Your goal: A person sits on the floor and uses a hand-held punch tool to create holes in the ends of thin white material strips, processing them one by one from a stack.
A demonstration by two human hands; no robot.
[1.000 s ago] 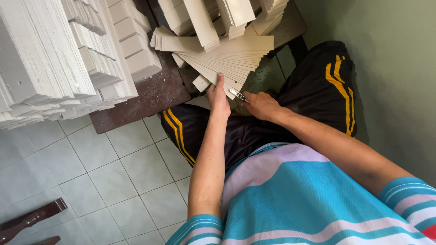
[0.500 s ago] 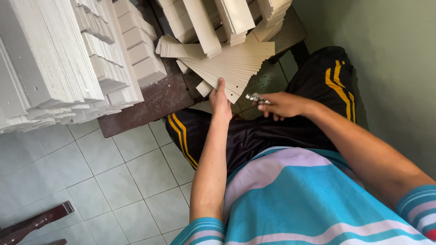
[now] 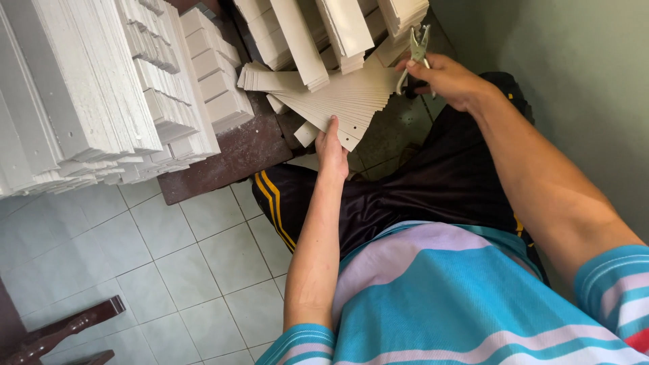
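seated person's left hand (image 3: 331, 145) pinches the near edge of a fanned stack of pale card strips (image 3: 345, 101), centre far; right hand (image 3: 443, 78) grips a metal hole punch (image 3: 417, 51) closed-fisted. a loosened pinch could spill the fan.

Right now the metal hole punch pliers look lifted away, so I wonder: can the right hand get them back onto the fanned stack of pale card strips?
Probably yes: the right hand holds the pliers beside the fanned strips, nothing between.
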